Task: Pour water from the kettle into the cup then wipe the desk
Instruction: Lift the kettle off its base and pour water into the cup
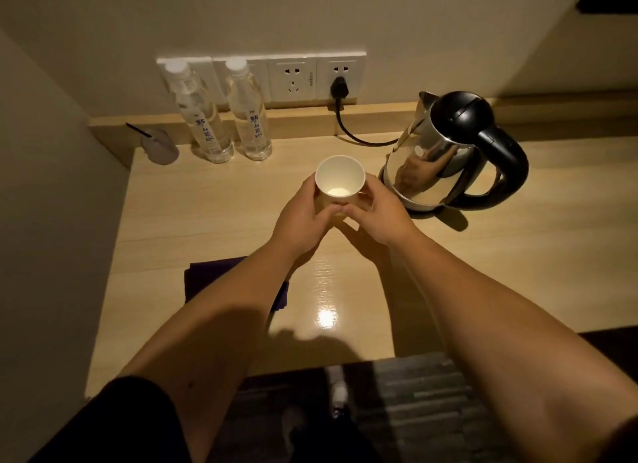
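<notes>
A white paper cup (340, 177) stands upright on the wooden desk (214, 203), with a pale bottom showing inside. My left hand (303, 217) and my right hand (376, 214) wrap around its sides, thumbs meeting at the front. A shiny steel kettle (435, 158) with a black lid and handle sits on its base just right of the cup, spout toward the wall. A dark purple cloth (207, 276) lies flat on the desk under my left forearm, partly hidden by it.
Two clear water bottles (203, 117) (250, 113) stand at the back by the wall sockets (293, 79). A wrapped plastic cup (160, 146) sits in the back left corner. The kettle's black cord (348, 127) runs to a socket. A wall closes the left side.
</notes>
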`<state>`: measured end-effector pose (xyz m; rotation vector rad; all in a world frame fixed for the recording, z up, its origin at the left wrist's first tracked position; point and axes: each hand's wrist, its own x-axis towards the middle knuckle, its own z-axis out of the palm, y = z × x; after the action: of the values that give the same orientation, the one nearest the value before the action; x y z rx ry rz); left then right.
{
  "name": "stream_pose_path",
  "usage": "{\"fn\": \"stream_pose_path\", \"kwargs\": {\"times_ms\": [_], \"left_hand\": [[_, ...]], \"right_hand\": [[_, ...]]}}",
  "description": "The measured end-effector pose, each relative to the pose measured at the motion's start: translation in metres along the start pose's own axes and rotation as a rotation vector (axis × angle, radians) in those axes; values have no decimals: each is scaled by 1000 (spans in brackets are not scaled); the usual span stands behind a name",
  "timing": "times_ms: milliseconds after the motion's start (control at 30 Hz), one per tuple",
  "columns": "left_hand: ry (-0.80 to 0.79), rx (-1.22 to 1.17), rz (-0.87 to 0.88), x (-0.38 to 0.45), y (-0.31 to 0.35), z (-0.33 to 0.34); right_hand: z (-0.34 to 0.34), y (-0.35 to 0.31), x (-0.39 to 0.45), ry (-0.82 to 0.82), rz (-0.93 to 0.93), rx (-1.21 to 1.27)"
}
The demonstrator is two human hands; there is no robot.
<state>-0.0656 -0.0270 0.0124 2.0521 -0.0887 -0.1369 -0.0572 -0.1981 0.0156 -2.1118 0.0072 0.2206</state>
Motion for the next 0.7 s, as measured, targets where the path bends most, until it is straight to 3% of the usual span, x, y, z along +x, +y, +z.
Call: {"fn": "stream_pose_path", "kwargs": {"times_ms": [333,700], "left_hand": [[-36,28,-35,-70,8,25],[-1,0,-120,-103,-3,51]], "right_hand": [[-8,9,-79,-34,30,37],[-4,31,-103,-103,17,16]]}}
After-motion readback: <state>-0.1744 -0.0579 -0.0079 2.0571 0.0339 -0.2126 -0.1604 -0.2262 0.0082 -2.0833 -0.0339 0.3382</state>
